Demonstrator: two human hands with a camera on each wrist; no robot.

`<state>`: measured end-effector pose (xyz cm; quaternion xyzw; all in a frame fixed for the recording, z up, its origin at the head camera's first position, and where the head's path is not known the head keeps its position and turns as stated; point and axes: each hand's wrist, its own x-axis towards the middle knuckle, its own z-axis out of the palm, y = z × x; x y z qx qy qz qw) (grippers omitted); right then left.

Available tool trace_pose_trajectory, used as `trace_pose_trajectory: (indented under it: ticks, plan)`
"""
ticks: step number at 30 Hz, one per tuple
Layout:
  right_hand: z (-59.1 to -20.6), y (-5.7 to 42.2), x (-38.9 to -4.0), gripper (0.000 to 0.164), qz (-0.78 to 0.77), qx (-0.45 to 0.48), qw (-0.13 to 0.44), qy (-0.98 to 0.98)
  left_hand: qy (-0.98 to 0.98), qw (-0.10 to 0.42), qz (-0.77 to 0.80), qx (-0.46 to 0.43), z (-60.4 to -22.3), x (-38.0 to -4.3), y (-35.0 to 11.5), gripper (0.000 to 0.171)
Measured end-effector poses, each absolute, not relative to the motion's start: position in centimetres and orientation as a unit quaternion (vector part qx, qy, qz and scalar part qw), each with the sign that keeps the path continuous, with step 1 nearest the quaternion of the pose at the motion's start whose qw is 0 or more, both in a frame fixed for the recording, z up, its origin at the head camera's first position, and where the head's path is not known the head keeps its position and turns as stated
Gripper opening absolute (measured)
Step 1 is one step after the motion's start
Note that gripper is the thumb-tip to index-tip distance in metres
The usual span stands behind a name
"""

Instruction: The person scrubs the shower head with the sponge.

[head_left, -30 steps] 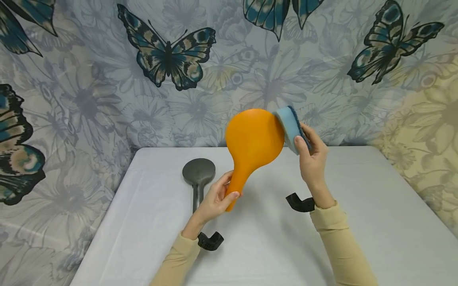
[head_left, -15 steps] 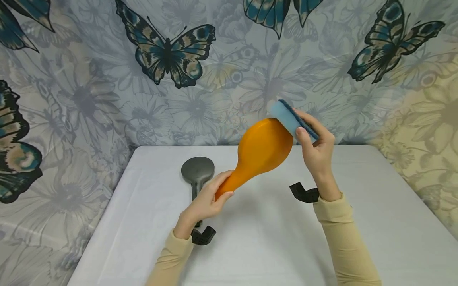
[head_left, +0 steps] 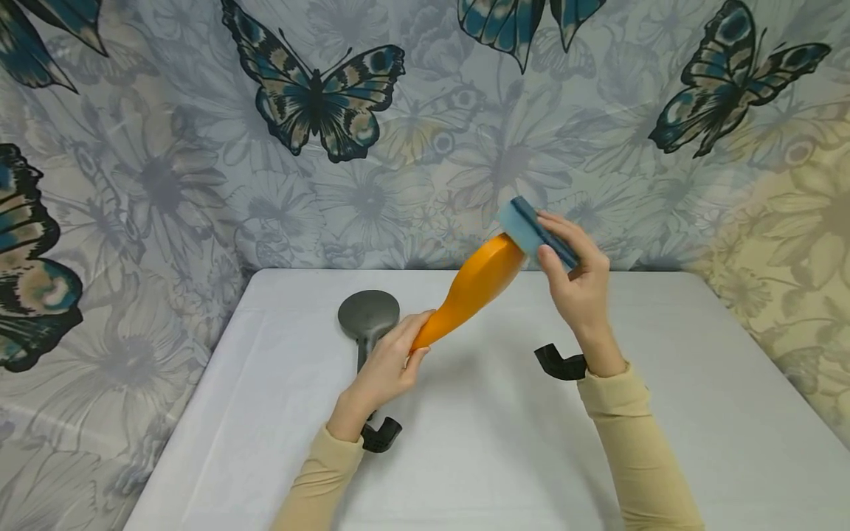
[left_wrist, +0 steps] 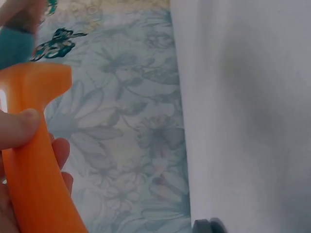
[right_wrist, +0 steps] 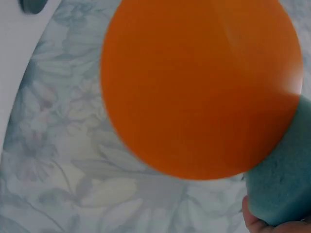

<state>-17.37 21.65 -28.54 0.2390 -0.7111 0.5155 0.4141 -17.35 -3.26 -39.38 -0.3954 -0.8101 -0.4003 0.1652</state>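
Note:
My left hand (head_left: 381, 369) grips the handle of an orange scoop-like utensil (head_left: 488, 273) with a round head, held up above the table and tilted to the upper right. In the left wrist view, the thumb lies along the orange handle (left_wrist: 41, 179). My right hand (head_left: 583, 291) pinches a blue sponge (head_left: 521, 227) with a darker scouring layer. Its light foam side touches the far rim of the orange head. The right wrist view shows the smooth round face (right_wrist: 199, 92) with the sponge (right_wrist: 279, 179) against its edge.
A dark grey utensil (head_left: 368, 313) with a round head lies on the white-covered table (head_left: 664, 332), partly behind my left hand. Patterned butterfly cloth (head_left: 372, 199) stands behind and beside the table. Each wrist wears a black mount (head_left: 560, 363).
The orange utensil has turned from showing its broad face to nearly edge-on, and its head has tipped rightward. The sponge has moved along the rim, from its right side to its top.

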Motion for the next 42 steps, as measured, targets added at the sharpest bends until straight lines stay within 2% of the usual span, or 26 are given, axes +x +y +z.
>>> trace_pose_trajectory:
  ticks: [6,13,17,22,28,33,42]
  plan:
    - [-27.4,19.4,-16.2,0.043,0.392,0.306,0.475,-0.726,-0.839,0.247,-0.328,-0.358,-39.6,-17.1,-2.3,0.052]
    - [-28.0,20.5,-17.3,0.033,0.414,0.28,0.482,-0.72,-0.836,0.293,-0.301,-0.352,-39.6,-16.9,-2.0,0.053]
    - [-28.9,21.3,-18.0,0.027,0.412,0.237,0.466,-0.746,-0.839,0.297,-0.297,-0.345,-39.7,-16.9,-2.1,0.055]
    - [-29.5,21.3,-17.8,0.03,0.404,0.197,0.459,-0.767,-0.844,0.286,-0.292,-0.348,-39.9,-16.9,-2.3,0.056]
    - [-29.2,20.4,-16.8,0.03,0.392,0.24,0.482,-0.747,-0.843,0.301,-0.285,-0.343,-39.7,-16.9,-2.6,0.058]
    - [-30.0,20.3,-17.0,0.038,0.364,0.269,0.522,-0.724,-0.839,0.308,-0.286,-0.346,-39.6,-17.0,-2.4,0.059]
    - [-32.6,19.8,-17.3,0.03,0.233,0.331,0.547,-0.732,-0.839,0.308,-0.301,-0.331,-39.5,-16.7,-1.9,0.057]
